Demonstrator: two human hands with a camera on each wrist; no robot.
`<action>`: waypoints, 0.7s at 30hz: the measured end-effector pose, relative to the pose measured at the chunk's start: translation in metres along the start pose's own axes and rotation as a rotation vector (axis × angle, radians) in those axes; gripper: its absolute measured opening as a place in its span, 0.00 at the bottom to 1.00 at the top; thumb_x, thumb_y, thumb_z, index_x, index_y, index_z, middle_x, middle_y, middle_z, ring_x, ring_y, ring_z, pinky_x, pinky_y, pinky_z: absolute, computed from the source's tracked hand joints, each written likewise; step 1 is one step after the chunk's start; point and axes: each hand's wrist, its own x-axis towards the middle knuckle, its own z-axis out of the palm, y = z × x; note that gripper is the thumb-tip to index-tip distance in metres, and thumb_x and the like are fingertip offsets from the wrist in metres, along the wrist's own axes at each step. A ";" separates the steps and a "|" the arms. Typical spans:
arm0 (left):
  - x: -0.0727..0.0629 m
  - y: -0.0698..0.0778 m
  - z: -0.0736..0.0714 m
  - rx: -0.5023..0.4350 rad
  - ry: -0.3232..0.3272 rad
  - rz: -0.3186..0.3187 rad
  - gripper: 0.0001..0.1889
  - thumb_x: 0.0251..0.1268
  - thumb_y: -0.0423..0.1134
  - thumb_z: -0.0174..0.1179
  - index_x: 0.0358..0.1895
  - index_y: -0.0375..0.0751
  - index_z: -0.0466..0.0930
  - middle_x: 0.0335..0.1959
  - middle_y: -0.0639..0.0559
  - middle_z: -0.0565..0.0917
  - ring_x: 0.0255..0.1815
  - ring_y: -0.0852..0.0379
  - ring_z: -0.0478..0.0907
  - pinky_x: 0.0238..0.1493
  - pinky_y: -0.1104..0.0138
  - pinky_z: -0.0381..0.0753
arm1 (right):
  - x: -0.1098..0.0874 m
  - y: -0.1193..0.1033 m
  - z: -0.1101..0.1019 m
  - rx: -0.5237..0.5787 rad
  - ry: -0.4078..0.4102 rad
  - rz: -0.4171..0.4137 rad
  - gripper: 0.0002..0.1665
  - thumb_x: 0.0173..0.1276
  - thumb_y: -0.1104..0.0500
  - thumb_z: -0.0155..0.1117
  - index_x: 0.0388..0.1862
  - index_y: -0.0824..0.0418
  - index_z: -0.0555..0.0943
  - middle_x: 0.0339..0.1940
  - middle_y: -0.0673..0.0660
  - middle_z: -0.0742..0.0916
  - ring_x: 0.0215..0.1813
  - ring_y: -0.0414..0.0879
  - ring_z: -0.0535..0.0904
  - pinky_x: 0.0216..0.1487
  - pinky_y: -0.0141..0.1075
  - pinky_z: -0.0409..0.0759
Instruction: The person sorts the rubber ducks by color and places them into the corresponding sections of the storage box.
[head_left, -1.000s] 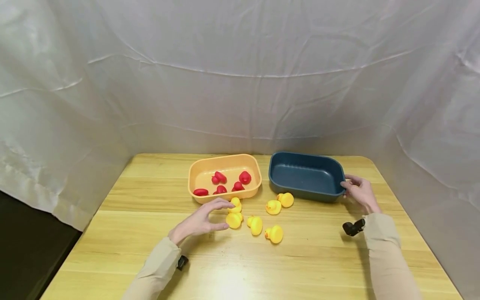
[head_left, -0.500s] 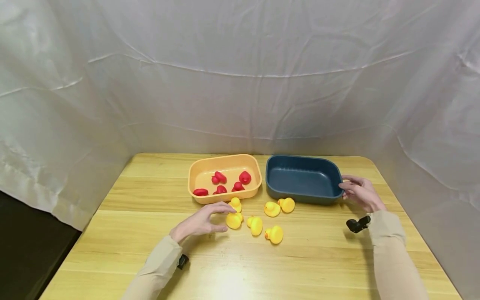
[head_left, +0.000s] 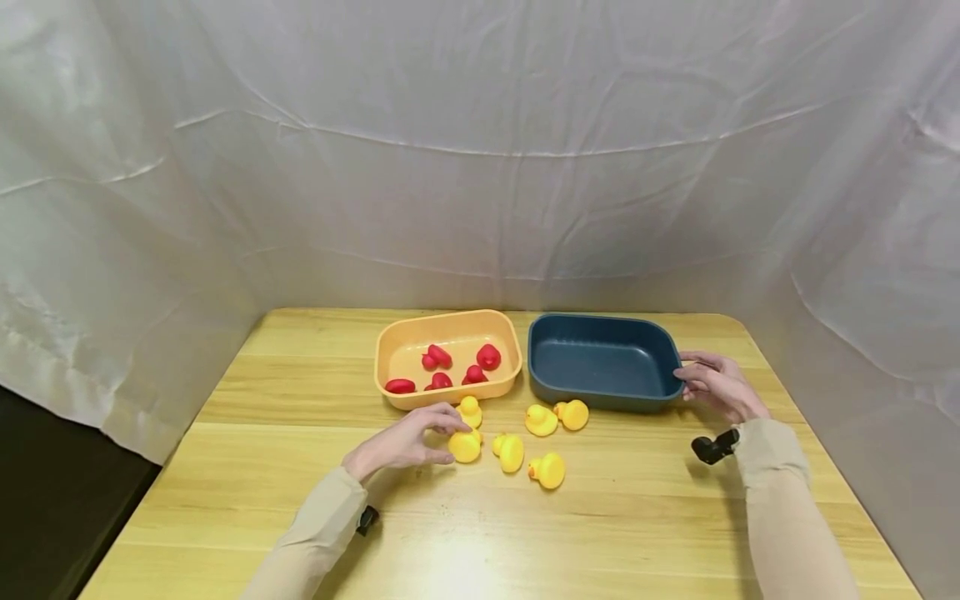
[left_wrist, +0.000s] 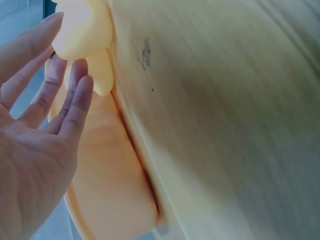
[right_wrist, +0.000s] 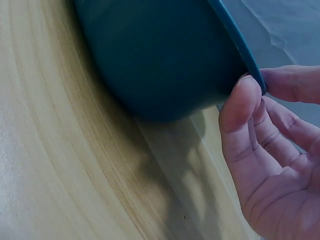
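My left hand (head_left: 408, 437) hovers beside a yellow rubber duck (head_left: 464, 447), thumb and fingers loosely bent with a gap between them. Its fingertips overlap the duck in the head view; in the left wrist view they come right up to the yellow body (left_wrist: 85, 30). My right hand (head_left: 718, 385) pinches the right end rim of a dark blue rectangular bin (head_left: 600, 396), thumb (right_wrist: 242, 105) outside the wall and index finger over the lip. No ducks lie inside this bin. More yellow ducks (head_left: 510, 452) lie in front of the two bins.
An orange bin (head_left: 447, 399) holding several red rubber ducks (head_left: 438, 357) stands left of the blue one, a narrow gap between them. Light wooden table (head_left: 615, 517) lies in front; a pale curtain (head_left: 480, 208) hangs behind and at the sides.
The blue bin has slid slightly left and toward me with the right hand on its rim, nudging two yellow ducks. My left hand has lowered a little toward its nearest duck.
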 end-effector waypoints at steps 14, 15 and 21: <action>0.004 0.002 0.001 0.011 -0.037 -0.094 0.15 0.62 0.34 0.70 0.52 0.42 0.84 0.43 0.51 0.87 0.41 0.62 0.80 0.50 0.67 0.85 | 0.000 -0.003 -0.001 0.061 0.015 0.090 0.23 0.73 0.64 0.62 0.61 0.65 0.65 0.30 0.49 0.88 0.24 0.38 0.83 0.30 0.29 0.87; 0.004 0.002 0.001 0.011 -0.040 -0.093 0.14 0.62 0.34 0.70 0.51 0.42 0.84 0.43 0.51 0.87 0.41 0.62 0.80 0.49 0.68 0.85 | 0.000 -0.003 -0.001 0.059 0.017 0.095 0.24 0.72 0.64 0.62 0.62 0.65 0.65 0.30 0.49 0.88 0.24 0.38 0.83 0.30 0.29 0.87; 0.003 0.000 0.001 0.001 -0.055 -0.091 0.14 0.64 0.34 0.68 0.52 0.41 0.81 0.44 0.51 0.86 0.41 0.64 0.79 0.50 0.69 0.85 | 0.001 -0.003 -0.001 0.059 0.020 0.107 0.23 0.72 0.64 0.62 0.61 0.65 0.65 0.29 0.49 0.88 0.24 0.38 0.83 0.30 0.29 0.87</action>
